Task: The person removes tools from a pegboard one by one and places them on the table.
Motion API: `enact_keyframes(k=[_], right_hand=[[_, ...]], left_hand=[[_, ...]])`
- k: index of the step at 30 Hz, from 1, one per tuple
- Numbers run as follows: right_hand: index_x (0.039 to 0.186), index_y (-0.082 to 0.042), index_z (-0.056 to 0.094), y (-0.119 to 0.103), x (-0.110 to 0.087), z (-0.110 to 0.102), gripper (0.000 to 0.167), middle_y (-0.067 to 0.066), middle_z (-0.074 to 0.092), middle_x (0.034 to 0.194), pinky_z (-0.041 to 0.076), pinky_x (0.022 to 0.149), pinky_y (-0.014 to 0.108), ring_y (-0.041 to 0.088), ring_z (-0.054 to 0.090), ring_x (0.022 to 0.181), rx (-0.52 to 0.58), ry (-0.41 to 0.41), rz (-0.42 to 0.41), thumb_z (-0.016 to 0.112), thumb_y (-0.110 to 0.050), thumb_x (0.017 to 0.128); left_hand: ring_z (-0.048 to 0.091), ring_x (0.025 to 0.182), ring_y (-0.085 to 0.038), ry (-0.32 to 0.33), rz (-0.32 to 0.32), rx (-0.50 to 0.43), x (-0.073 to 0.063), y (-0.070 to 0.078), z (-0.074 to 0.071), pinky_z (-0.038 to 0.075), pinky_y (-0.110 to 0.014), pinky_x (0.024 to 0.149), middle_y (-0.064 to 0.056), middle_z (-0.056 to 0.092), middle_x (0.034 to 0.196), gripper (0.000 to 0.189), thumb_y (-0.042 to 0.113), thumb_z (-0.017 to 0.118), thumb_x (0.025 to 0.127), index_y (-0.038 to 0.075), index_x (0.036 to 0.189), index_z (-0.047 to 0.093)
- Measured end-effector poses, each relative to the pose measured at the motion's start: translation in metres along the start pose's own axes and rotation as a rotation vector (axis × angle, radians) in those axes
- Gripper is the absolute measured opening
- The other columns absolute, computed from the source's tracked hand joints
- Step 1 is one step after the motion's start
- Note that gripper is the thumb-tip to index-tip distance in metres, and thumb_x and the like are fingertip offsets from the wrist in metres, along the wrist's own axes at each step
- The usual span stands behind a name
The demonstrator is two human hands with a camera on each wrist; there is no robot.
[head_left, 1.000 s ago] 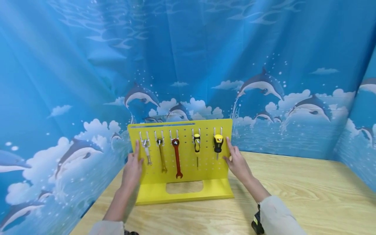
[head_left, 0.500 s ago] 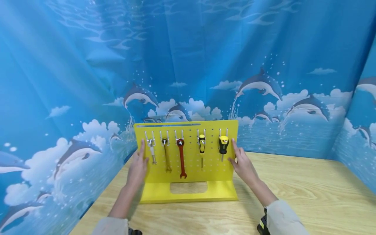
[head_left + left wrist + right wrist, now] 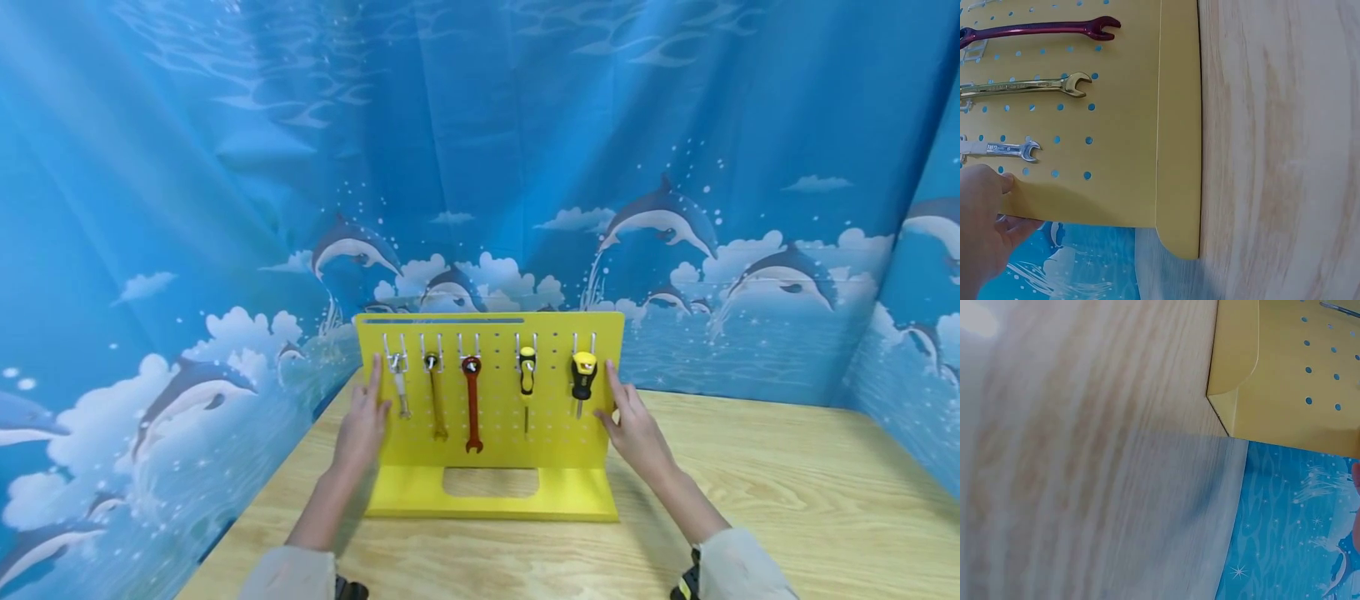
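Note:
A yellow pegboard stand (image 3: 498, 450) stands upright on the table. From its hooks hang, left to right, a small silver wrench (image 3: 401, 387), a gold wrench (image 3: 438, 408), a red wrench (image 3: 472, 408), a slim yellow-black screwdriver (image 3: 527, 375) and a stubby screwdriver (image 3: 582, 379). My left hand (image 3: 362, 425) grips the board's left edge; the left wrist view shows the thumb (image 3: 1006, 182) in front and other fingers behind. At the opposite edge my right hand (image 3: 636, 429) holds the board, thumb on its front. In the right wrist view only a sliver of that hand shows.
The wood-grain table (image 3: 780, 483) extends to the right of the stand and in front of it. Behind and at both sides hangs a blue curtain (image 3: 480, 167) printed with dolphins.
The pegboard stand has shifted to the right and turned to face me more squarely. Both hands moved with it, keeping their hold on its edges. The tools still hang in place.

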State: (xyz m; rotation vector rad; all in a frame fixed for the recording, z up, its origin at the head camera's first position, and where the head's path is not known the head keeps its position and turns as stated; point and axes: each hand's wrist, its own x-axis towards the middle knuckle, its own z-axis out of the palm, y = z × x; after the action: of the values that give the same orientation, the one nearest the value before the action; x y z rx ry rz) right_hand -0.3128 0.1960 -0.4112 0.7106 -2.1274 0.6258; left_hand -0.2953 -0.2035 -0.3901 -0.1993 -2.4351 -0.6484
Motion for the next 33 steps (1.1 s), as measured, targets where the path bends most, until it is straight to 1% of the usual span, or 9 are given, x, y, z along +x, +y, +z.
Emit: enact_keyframes(k=[8, 12, 16, 23, 33], right_hand=[[0.146, -0.005, 0.018, -0.001, -0.006, -0.006, 0.097, 0.009, 0.045, 0.083, 0.045, 0.05, 0.023, 0.015, 0.048, 0.067, -0.029, 0.017, 0.007, 0.076, 0.006, 0.069], [0.146, -0.005, 0.018, -0.004, -0.009, -0.007, 0.098, 0.01, 0.047, 0.084, 0.046, 0.051, 0.024, 0.016, 0.049, 0.068, -0.042, 0.028, 0.016, 0.077, 0.006, 0.068], [0.146, -0.005, 0.018, -0.009, -0.011, -0.009, 0.098, 0.011, 0.047, 0.085, 0.046, 0.051, 0.025, 0.019, 0.049, 0.066, -0.05, 0.035, 0.022, 0.077, 0.007, 0.068], [0.146, -0.005, 0.019, -0.015, -0.013, -0.012, 0.099, 0.01, 0.046, 0.082, 0.045, 0.049, 0.024, 0.013, 0.043, 0.063, -0.087, 0.05, 0.027, 0.077, 0.007, 0.067], [0.145, -0.003, 0.02, -0.023, -0.017, -0.014, 0.099, 0.011, 0.046, 0.081, 0.044, 0.049, 0.024, 0.014, 0.041, 0.062, -0.118, 0.066, 0.038, 0.078, 0.007, 0.066]], left_hand=[[0.036, 0.045, -0.014, -0.037, -0.006, -0.042, 0.006, 0.0, 0.006, 0.037, -0.025, 0.038, -0.016, 0.044, 0.094, 0.08, 0.008, 0.053, 0.093, 0.031, 0.148, -0.001], [0.036, 0.046, -0.014, -0.06, -0.007, -0.065, 0.008, -0.001, 0.006, 0.038, -0.026, 0.039, -0.016, 0.044, 0.096, 0.08, 0.009, 0.052, 0.094, 0.033, 0.147, -0.002], [0.037, 0.047, -0.015, -0.069, -0.006, -0.083, 0.01, -0.002, 0.007, 0.039, -0.026, 0.04, -0.016, 0.045, 0.097, 0.08, 0.009, 0.052, 0.094, 0.034, 0.147, -0.002], [0.037, 0.048, -0.015, -0.073, 0.013, -0.105, 0.015, -0.003, 0.009, 0.039, -0.027, 0.041, -0.018, 0.045, 0.1, 0.08, 0.008, 0.052, 0.094, 0.034, 0.147, -0.002], [0.039, 0.049, -0.017, -0.125, -0.004, -0.124, 0.018, -0.004, 0.01, 0.04, -0.028, 0.043, -0.019, 0.043, 0.106, 0.08, 0.007, 0.05, 0.095, 0.034, 0.146, -0.005]])
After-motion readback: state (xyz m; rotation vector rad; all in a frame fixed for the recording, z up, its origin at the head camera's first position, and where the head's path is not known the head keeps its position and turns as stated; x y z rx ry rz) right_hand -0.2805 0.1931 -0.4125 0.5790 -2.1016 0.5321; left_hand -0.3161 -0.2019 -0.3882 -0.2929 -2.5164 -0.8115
